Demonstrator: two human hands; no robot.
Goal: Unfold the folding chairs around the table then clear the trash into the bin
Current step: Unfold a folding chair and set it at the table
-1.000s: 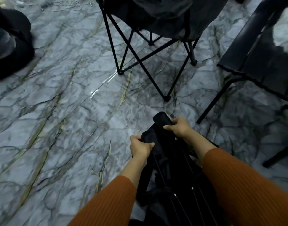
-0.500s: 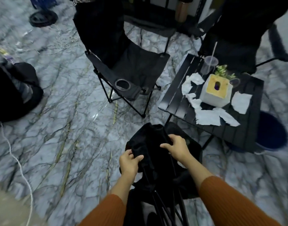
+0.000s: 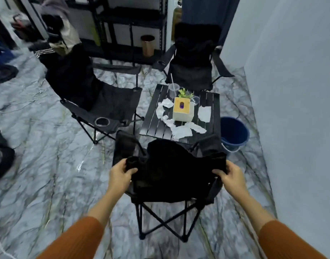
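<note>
A black folding chair (image 3: 171, 174) stands spread open right in front of me, its back toward me. My left hand (image 3: 121, 174) grips the left top corner of its backrest and my right hand (image 3: 230, 176) grips the right top corner. Beyond it is a small black slatted table (image 3: 153, 124) with crumpled white paper scraps (image 3: 181, 130), a clear plastic cup (image 3: 173, 89) with a straw and a white tissue box (image 3: 183, 111). A blue bucket (image 3: 234, 133) sits on the floor right of the table. Two more black folding chairs stand open, one at the left (image 3: 104, 103) and one behind the table (image 3: 193, 66).
A grey wall (image 3: 291, 90) runs along the right side. Dark metal shelving (image 3: 130, 30) and a copper-coloured bin (image 3: 147, 45) stand at the back. Clothes and bags lie at the far left. A small green plant (image 3: 184, 93) sits on the table behind the tissue box. The floor is grey marble.
The chair was a bundle held between my close-together hands; my hands have moved wide apart and the chair now stands spread open. My view has lifted toward the table.
</note>
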